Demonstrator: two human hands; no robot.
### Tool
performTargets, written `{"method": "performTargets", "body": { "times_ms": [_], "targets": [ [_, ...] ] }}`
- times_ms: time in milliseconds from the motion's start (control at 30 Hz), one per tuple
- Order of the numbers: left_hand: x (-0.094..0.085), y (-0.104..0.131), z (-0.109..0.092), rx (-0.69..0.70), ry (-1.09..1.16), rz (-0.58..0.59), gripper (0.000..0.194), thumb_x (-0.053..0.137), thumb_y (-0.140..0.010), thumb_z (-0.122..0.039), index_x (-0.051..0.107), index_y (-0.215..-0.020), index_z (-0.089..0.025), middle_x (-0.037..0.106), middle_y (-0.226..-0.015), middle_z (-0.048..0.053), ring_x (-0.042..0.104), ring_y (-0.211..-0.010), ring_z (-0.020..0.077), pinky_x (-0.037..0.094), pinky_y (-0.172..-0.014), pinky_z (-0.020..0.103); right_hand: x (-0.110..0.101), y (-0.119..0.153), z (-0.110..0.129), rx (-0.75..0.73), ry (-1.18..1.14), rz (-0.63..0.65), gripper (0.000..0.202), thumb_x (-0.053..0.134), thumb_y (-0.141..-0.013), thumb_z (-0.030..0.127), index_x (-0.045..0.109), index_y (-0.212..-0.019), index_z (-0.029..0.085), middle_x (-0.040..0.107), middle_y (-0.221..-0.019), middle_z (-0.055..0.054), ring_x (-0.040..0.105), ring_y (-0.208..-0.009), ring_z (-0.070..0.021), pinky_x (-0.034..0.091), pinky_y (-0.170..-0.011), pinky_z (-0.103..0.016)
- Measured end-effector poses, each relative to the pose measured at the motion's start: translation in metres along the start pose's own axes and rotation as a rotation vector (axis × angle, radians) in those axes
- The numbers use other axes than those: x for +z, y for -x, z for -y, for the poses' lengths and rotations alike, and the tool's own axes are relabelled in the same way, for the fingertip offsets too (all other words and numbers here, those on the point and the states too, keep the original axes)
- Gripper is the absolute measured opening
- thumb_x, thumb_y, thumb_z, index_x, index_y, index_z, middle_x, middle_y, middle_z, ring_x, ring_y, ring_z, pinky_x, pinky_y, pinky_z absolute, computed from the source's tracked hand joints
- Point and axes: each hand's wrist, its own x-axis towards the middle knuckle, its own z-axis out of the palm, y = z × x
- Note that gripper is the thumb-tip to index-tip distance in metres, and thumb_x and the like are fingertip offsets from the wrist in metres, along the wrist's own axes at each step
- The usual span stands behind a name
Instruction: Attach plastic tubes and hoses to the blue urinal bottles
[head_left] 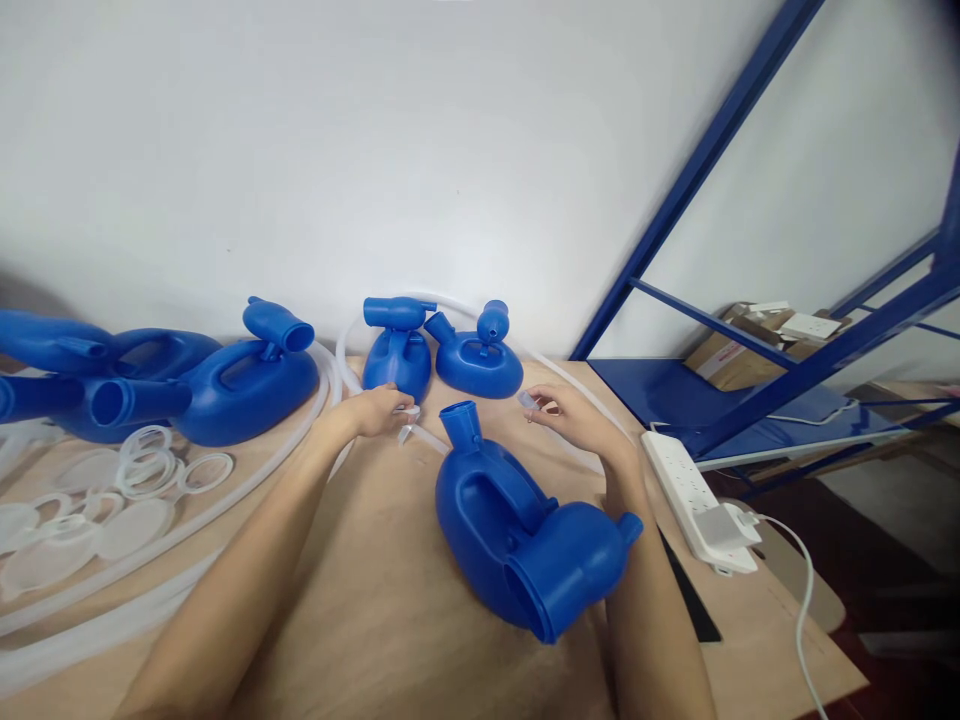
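A blue plastic jug (517,520) with a handle and wide mouth lies on the wooden table (390,620) between my arms. My left hand (381,410) pinches the end of a clear tube (424,436) just left of the jug's narrow spout. My right hand (570,415) holds a small clear plastic fitting (527,399) to the right of the spout. Two more blue jugs (397,355) (476,360) stand right behind my hands, against the wall.
Several blue jugs (225,380) crowd the far left. Clear rings and lids (112,490) lie at the left, with long clear hoses (247,480) curving across the table. A white power strip (694,495) sits at the right edge, beside a blue metal rack (750,400).
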Motion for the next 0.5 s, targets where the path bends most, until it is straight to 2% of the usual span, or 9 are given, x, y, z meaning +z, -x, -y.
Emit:
{"method": "performTargets", "body": {
  "times_ms": [67,200,267,333,400,500],
  "targets": [
    [0.0,-0.001,0.0,0.023,-0.004,0.024,0.024,0.064,-0.089,-0.04,0.076,-0.1,-0.022,0.068,-0.123,0.012,0.065,-0.112,0.0277,0.048,-0.097,0.033,-0.004,0.003,-0.003,0.014,0.125,-0.116,0.034,0.064,-0.092,0.046,0.075,-0.116,0.024,0.069,-0.112,-0.01,0.066,-0.091,-0.0262,0.055,-0.085,-0.044],
    [0.002,-0.002,-0.006,0.019,-0.003,0.071,0.019,0.074,-0.078,-0.034,0.077,-0.092,-0.023,0.071,-0.12,0.01,0.066,-0.11,0.029,0.05,-0.093,0.032,-0.009,0.007,0.004,0.172,0.357,-0.438,0.037,0.059,-0.095,0.046,0.076,-0.119,0.023,0.071,-0.09,-0.01,0.067,-0.085,-0.0309,0.052,-0.079,-0.044],
    [0.003,-0.002,-0.008,-0.003,0.007,0.091,0.022,0.078,-0.072,-0.034,0.076,-0.091,-0.023,0.073,-0.112,0.01,0.067,-0.105,0.0299,0.051,-0.086,0.032,-0.013,0.008,0.011,0.302,0.351,-0.557,0.042,0.054,-0.098,0.049,0.076,-0.119,0.02,0.074,-0.082,-0.012,0.07,-0.087,-0.0349,0.051,-0.081,-0.046],
    [0.004,-0.002,-0.01,-0.028,0.023,0.108,0.023,0.08,-0.068,-0.034,0.074,-0.087,-0.022,0.074,-0.104,0.009,0.068,-0.1,0.03,0.051,-0.079,0.032,-0.017,0.009,0.016,0.379,0.287,-0.618,0.047,0.05,-0.101,0.052,0.074,-0.122,0.018,0.076,-0.079,-0.014,0.072,-0.092,-0.0381,0.051,-0.086,-0.049],
    [0.004,-0.002,-0.01,-0.046,0.048,0.119,0.023,0.08,-0.066,-0.034,0.071,-0.083,-0.022,0.074,-0.099,0.008,0.069,-0.097,0.0297,0.05,-0.076,0.032,-0.021,0.01,0.017,0.357,0.198,-0.656,0.051,0.05,-0.1,0.055,0.068,-0.13,0.018,0.079,-0.088,-0.014,0.073,-0.098,-0.0382,0.051,-0.091,-0.051],
    [0.004,-0.001,-0.009,-0.063,0.11,0.128,0.032,0.082,-0.062,-0.039,0.064,-0.081,-0.022,0.073,-0.094,0.007,0.07,-0.093,0.0286,0.049,-0.071,0.03,-0.025,0.012,0.013,0.191,0.155,-0.693,0.052,0.056,-0.097,0.058,0.065,-0.134,0.022,0.078,-0.118,-0.015,0.07,-0.113,-0.0363,0.05,-0.1,-0.052]
  ]
}}
